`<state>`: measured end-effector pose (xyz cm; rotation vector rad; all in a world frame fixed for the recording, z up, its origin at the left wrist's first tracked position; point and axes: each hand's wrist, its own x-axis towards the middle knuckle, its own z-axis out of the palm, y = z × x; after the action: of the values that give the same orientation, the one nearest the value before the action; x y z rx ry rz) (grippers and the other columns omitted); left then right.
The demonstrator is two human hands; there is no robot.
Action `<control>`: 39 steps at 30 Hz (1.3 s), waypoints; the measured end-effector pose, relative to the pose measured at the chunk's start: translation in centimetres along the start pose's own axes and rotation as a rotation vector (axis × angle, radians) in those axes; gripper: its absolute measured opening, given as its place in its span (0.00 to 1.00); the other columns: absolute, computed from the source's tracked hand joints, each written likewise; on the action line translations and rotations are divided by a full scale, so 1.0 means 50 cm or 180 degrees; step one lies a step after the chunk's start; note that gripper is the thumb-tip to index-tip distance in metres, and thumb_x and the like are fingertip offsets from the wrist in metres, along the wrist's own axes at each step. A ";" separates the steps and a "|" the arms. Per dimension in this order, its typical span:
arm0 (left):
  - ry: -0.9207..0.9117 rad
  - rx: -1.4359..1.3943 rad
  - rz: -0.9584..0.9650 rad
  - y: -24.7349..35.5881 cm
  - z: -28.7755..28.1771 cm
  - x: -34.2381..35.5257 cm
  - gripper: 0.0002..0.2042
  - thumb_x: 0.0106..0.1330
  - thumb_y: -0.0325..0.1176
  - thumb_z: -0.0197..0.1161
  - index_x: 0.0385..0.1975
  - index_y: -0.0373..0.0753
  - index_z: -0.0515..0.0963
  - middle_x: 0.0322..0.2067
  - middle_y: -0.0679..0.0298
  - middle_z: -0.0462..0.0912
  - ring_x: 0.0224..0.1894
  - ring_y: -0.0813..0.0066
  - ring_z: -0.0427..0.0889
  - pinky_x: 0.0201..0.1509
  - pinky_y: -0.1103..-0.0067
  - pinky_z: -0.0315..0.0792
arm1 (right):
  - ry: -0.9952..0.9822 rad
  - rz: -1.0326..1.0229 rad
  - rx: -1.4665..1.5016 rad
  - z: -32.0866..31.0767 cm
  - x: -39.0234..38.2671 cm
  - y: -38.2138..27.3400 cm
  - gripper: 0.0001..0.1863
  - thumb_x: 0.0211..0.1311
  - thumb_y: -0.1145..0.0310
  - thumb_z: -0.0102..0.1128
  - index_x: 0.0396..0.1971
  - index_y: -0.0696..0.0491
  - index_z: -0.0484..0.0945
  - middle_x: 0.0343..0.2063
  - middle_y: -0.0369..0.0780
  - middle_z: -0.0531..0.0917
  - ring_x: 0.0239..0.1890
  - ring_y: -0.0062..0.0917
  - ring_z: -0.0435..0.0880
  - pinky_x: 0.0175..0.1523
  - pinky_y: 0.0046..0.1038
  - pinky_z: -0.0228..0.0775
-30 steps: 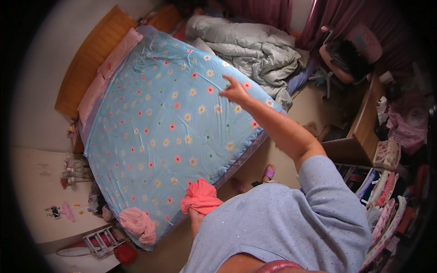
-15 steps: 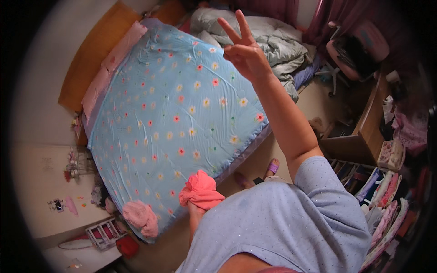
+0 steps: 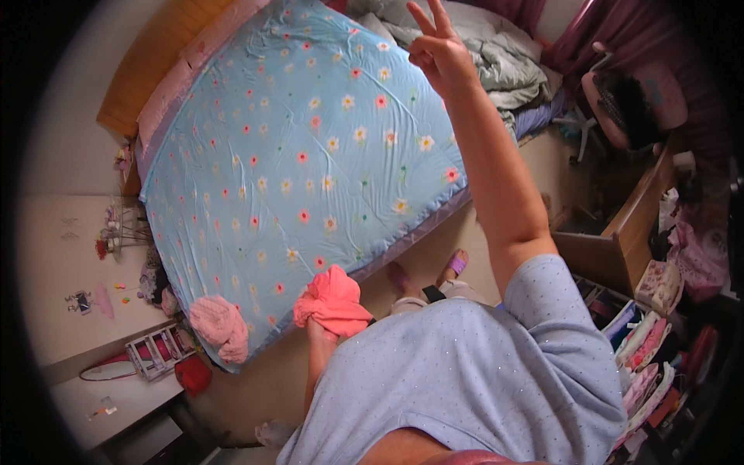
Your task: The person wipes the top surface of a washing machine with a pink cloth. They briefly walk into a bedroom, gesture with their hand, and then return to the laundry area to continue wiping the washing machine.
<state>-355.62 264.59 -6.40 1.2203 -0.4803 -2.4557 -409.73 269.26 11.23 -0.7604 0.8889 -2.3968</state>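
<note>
A second ago the right hand (image 3: 443, 58) hung at twelve o'clock over the flowered sheet (image 3: 333, 194); now it's up at one o'clock, arm lifted, forearm slanting toward eleven, two fingers raised in a V, nothing in its grip. The left hand (image 3: 322, 333), as before, clutches the bunched coral cloth (image 3: 333, 302) at seven o'clock, by the bed's edge.

Headboard (image 3: 159, 62): wood, smooth, low sheen. Bed cover (image 3: 310, 205): thin cloth, smooth (fine creases cross it). Coral bundle (image 3: 333, 301): soft cloth, matt. Pink bundle (image 3: 220, 324): cloth, rough, fluffy. Shirt (image 3: 465, 372): matt cloth, glinting specks.
</note>
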 end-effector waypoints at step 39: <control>0.0835 -0.1422 0.1299 -0.026 -0.542 -0.441 0.19 0.66 0.38 0.58 0.57 0.41 0.76 0.60 0.55 0.75 0.55 0.63 0.79 0.54 0.71 0.77 | -0.0788 0.1272 -0.2994 0.376 -0.678 0.371 0.47 0.63 0.80 0.66 0.77 0.46 0.50 0.21 0.28 0.72 0.26 0.12 0.69 0.33 0.21 0.67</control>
<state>-321.44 271.94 -7.25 1.1006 -0.0830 -1.8899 -368.53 268.46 -0.95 -1.0345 1.8666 -1.4250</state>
